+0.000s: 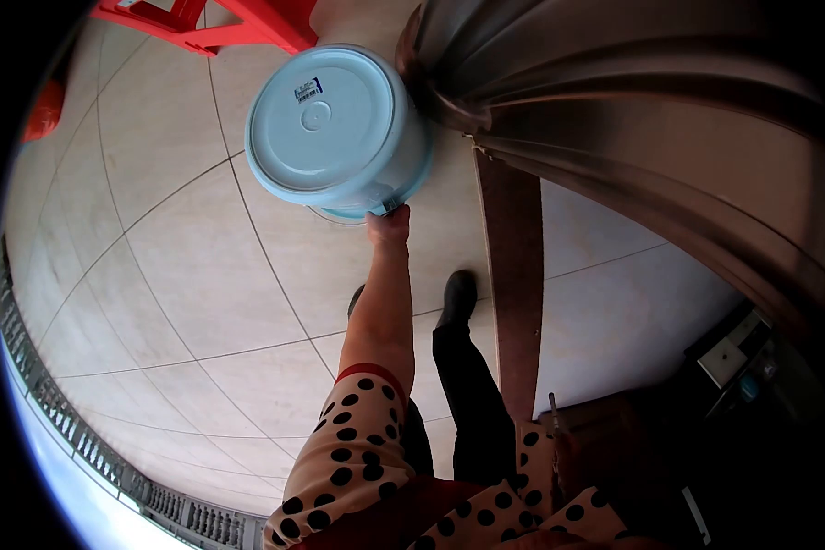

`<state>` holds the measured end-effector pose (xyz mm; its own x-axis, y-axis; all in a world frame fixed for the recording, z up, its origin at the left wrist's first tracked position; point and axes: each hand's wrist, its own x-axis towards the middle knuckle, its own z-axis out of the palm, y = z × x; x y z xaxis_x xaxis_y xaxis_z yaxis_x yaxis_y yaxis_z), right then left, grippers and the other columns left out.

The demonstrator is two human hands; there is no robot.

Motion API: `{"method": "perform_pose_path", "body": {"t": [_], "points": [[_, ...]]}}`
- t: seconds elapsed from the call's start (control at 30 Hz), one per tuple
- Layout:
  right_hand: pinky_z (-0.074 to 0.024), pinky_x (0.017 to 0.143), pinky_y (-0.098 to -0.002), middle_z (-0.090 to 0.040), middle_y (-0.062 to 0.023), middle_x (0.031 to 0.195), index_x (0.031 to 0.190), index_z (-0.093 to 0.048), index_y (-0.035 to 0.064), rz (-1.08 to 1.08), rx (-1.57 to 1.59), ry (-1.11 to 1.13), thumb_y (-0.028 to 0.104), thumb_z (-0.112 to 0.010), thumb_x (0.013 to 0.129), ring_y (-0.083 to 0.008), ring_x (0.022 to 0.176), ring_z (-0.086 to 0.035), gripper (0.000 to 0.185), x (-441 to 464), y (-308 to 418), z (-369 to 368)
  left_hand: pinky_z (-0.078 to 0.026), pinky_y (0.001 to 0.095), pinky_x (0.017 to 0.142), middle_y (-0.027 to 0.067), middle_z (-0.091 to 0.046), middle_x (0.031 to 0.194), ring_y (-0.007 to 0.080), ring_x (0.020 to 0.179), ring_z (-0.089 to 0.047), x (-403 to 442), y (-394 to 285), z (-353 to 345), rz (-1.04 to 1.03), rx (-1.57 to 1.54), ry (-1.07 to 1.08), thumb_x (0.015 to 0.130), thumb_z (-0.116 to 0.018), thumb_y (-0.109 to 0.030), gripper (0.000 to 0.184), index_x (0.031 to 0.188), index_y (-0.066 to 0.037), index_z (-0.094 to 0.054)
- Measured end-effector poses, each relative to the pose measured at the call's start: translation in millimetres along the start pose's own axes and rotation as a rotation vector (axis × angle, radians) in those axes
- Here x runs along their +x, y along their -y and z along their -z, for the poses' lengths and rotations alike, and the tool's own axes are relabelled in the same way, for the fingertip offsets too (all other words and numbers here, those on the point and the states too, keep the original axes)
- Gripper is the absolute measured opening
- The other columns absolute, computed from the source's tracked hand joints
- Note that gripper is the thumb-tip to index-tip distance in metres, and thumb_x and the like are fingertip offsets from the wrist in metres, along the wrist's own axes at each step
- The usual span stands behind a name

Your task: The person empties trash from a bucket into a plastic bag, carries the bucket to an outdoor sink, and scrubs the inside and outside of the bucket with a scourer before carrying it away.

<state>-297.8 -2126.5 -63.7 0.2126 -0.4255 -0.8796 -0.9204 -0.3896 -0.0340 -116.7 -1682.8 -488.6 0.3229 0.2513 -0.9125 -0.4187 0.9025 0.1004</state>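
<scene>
My left hand point(390, 223), at the end of an outstretched arm in a polka-dot sleeve, is closed on the near edge of a light blue bucket point(325, 137). Its round flat face, with a small printed label and a raised ring in the middle, is turned up toward me. A thin curved line like a wire handle shows beside my fingers. Down at the right, close to my body, my right hand point(566, 454) is in deep shadow. A thin stick-like thing point(553, 410) rises from it; the fingers are barely visible.
A red plastic stool point(247, 32) stands beyond the bucket. To the right are a brown door frame point(669, 147) and a dark threshold strip point(513, 275). A red rounded object point(44, 112) lies far left. A balustrade point(156, 500) runs along the lower left. My feet stand on tiles.
</scene>
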Motion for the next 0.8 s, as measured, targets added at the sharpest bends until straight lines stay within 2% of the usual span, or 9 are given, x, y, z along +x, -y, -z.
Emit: {"method": "perform_pose_path", "body": {"t": [0.2, 0.3, 0.33, 0.43, 0.47, 0.53, 0.6, 0.67, 0.8], "points": [[-0.0353, 0.046, -0.0257, -0.045, 0.001, 0.056, 0.074, -0.055, 0.0065, 0.011, 0.009, 0.01, 0.035, -0.053, 0.093, -0.0095, 0.048, -0.042, 0.034, -2, -2, -3, -0.049, 0.0349, 0.073, 0.0077, -0.055, 0.108, 0.0258, 0.095, -0.053, 3, 7, 11, 0.07, -0.062, -0.005, 0.094, -0.044, -0.029, 0.031, 0.115, -0.007, -0.052], [-0.0361, 0.046, -0.0259, -0.046, 0.0005, 0.057, 0.076, -0.056, 0.0068, 0.009, 0.017, 0.004, 0.036, -0.053, 0.093, -0.0095, 0.049, -0.043, 0.034, -6, -9, -4, -0.049, 0.0356, 0.078, 0.0084, -0.054, 0.11, 0.0261, 0.098, -0.052, -6, 4, 0, 0.138, -0.005, -0.306, 0.093, -0.048, -0.029, 0.032, 0.115, -0.005, -0.051], [-0.0366, 0.046, -0.026, -0.047, 0.0002, 0.057, 0.076, -0.057, 0.0069, 0.009, 0.015, 0.008, 0.036, -0.054, 0.093, -0.0095, 0.049, -0.044, 0.033, -6, -14, -4, -0.048, 0.0356, 0.081, 0.01, -0.053, 0.114, 0.0265, 0.099, -0.051, -13, 8, -2, 0.019, 0.084, -0.205, 0.091, -0.053, -0.03, 0.036, 0.118, -0.005, -0.049], [-0.038, 0.047, -0.0264, -0.05, -0.0006, 0.058, 0.079, -0.059, 0.0072, 0.015, 0.007, 0.019, 0.036, -0.054, 0.092, -0.0095, 0.049, -0.045, 0.032, -8, -29, -5, -0.046, 0.0369, 0.082, 0.012, -0.049, 0.12, 0.0276, 0.1, -0.048, -26, 0, -10, 0.049, 0.095, 0.112, 0.09, -0.055, -0.031, 0.042, 0.122, -0.007, -0.046], [-0.0385, 0.047, -0.0265, -0.051, -0.0009, 0.059, 0.08, -0.059, 0.0073, 0.021, 0.006, 0.017, 0.037, -0.054, 0.092, -0.0094, 0.049, -0.046, 0.032, -11, -34, -3, -0.045, 0.0375, 0.082, 0.0128, -0.047, 0.123, 0.0282, 0.098, -0.047, -34, -3, -17, 0.068, 0.064, 0.025, 0.09, -0.055, -0.03, 0.041, 0.124, -0.008, -0.044], [-0.0395, 0.047, -0.0267, -0.053, -0.0014, 0.06, 0.081, -0.061, 0.0074, 0.035, 0.01, 0.008, 0.037, -0.055, 0.092, -0.0094, 0.05, -0.047, 0.032, -22, -51, -3, -0.04, 0.0443, 0.097, 0.0148, -0.039, 0.137, 0.0354, 0.122, -0.041, -56, -15, -19, 0.098, 0.184, -0.005, 0.093, -0.05, -0.03, 0.056, 0.141, -0.01, -0.027], [-0.0404, 0.047, -0.0269, -0.055, -0.002, 0.061, 0.083, -0.062, 0.0076, 0.061, 0.003, -0.006, 0.037, -0.055, 0.091, -0.0094, 0.05, -0.048, 0.031, -35, -79, -5, -0.04, 0.0513, 0.098, 0.0203, -0.034, 0.142, 0.0409, 0.126, -0.039, -80, -29, -17, 0.157, 0.35, 0.008, 0.099, -0.035, -0.03, 0.055, 0.146, -0.012, -0.012], [-0.0414, 0.047, -0.0271, -0.057, -0.0025, 0.062, 0.085, -0.063, 0.0078, 0.105, -0.025, -0.021, 0.037, -0.056, 0.091, -0.0094, 0.05, -0.049, 0.031, -45, -111, -8, -0.036, 0.0487, 0.102, 0.0209, -0.032, 0.145, 0.039, 0.128, -0.039, -108, -43, -12, 0.188, 0.635, 0.057, 0.097, -0.039, -0.032, 0.061, 0.146, -0.007, -0.012], [-0.0433, 0.047, -0.0275, -0.061, -0.0037, 0.064, 0.088, -0.066, 0.0082, 0.149, -0.15, -0.035, 0.038, -0.057, 0.09, -0.0093, 0.051, -0.052, 0.031, -64, -202, -12, -0.046, 0.0469, 0.088, 0.0199, -0.047, 0.132, 0.0355, 0.113, -0.053, -168, -85, -6, 0.226, 1.049, -0.004, 0.095, -0.041, -0.034, 0.059, 0.141, -0.002, -0.024]]}}
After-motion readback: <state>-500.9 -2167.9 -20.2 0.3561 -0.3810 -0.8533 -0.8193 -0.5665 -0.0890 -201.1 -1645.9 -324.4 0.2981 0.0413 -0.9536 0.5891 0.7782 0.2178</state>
